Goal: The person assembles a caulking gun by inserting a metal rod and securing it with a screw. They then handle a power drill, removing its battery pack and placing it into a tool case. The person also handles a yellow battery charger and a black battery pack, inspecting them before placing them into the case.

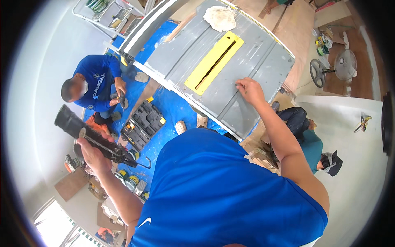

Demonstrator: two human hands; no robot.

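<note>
My left hand point(94, 156) is wrapped around a long black caulking gun point(76, 123) with a wide tube, a ridged rod and a hooked wire end. It is held up in the air, left of my body. My right hand point(250, 91) is over the grey table saw top point(255, 61), its thumb and fingers pinched together. Whatever they hold, if anything, is too small to make out. Left of that hand, a yellow insert plate point(214, 62) with a dark slot is set into the saw top. A whitish crumpled lump point(220, 18) lies at the far end.
A co-worker in blue point(96, 82) at the left holds a drill point(121, 100). An open black tool case point(142, 125) lies on blue floor sheeting. Another person point(308, 138) crouches at the right. A stepladder point(103, 20), paint cans point(131, 181) and a fan point(345, 65) stand around.
</note>
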